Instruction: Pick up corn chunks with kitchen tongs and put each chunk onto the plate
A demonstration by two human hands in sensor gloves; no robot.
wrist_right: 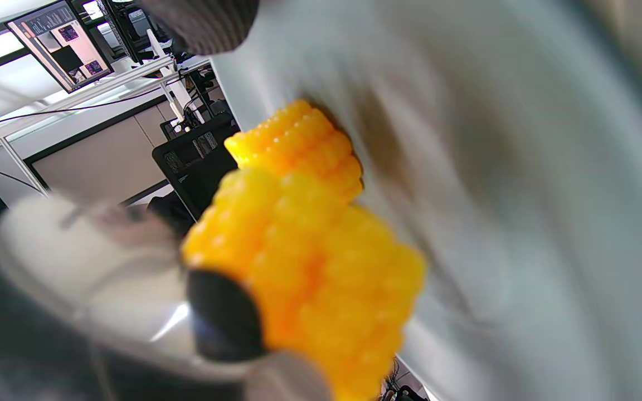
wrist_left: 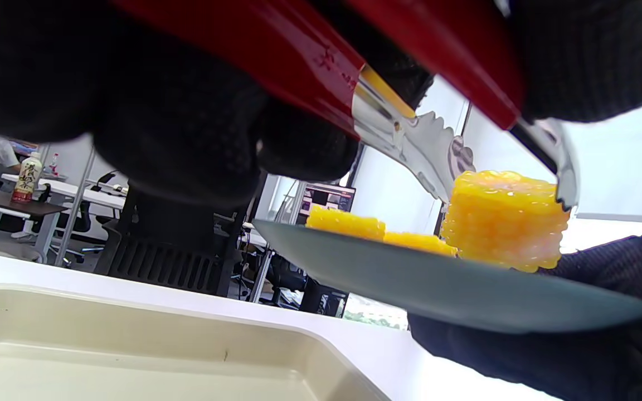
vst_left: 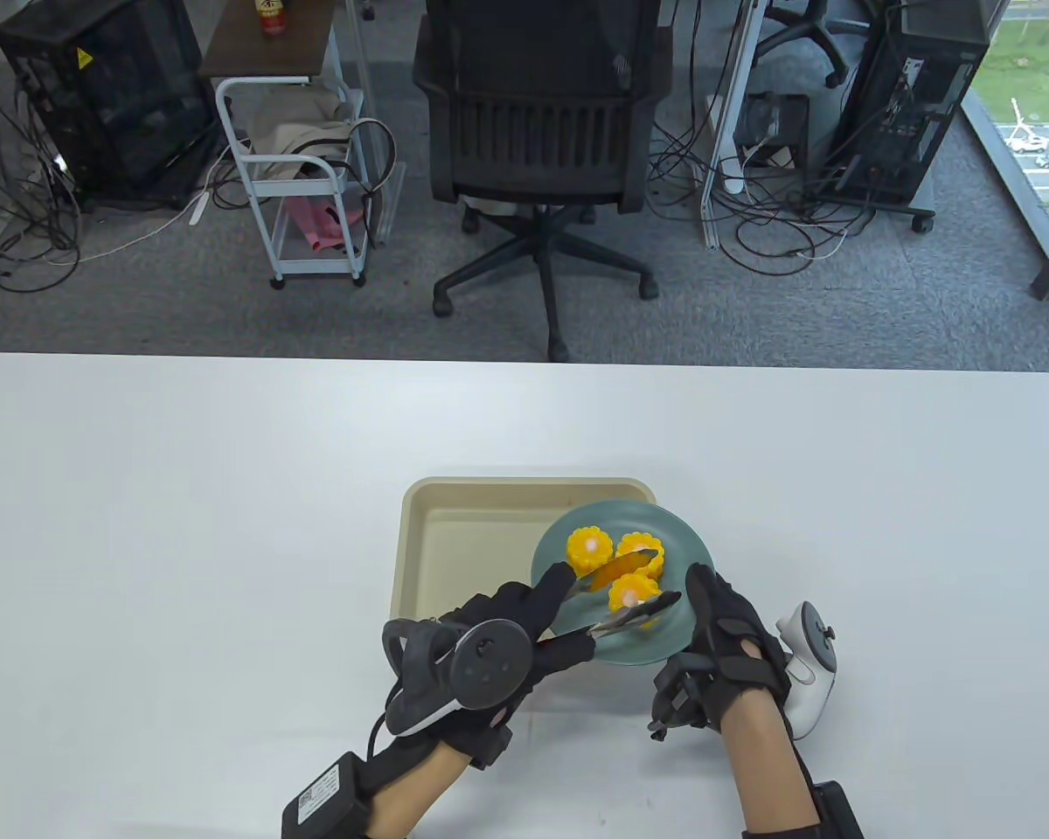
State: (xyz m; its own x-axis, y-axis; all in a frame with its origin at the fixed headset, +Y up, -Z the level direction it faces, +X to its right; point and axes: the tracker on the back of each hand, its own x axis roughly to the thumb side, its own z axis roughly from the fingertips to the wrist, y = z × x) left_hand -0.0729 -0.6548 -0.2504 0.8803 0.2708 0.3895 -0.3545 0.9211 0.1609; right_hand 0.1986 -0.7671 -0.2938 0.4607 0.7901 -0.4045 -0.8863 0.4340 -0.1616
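A teal plate (vst_left: 673, 551) is tilted over the right side of a beige tray (vst_left: 455, 542). My right hand (vst_left: 724, 642) holds it by the near rim, thumb on top. Three yellow corn chunks lie on it: two at the back (vst_left: 589, 546) (vst_left: 640, 551) and one nearer (vst_left: 629, 594). My left hand (vst_left: 524, 620) grips red-handled tongs (vst_left: 634, 616). In the left wrist view the tongs' metal tips (wrist_left: 438, 161) straddle the near chunk (wrist_left: 505, 223), which rests on the plate (wrist_left: 438, 287). The right wrist view shows blurred chunks (wrist_right: 310, 245) against the plate (wrist_right: 521, 195).
The tray's inside (wrist_left: 131, 356) holds nothing in the part that shows. White table (vst_left: 184, 524) spreads on all sides of it. Beyond the far edge stand an office chair (vst_left: 542, 131), a white cart (vst_left: 306, 183) and computer towers.
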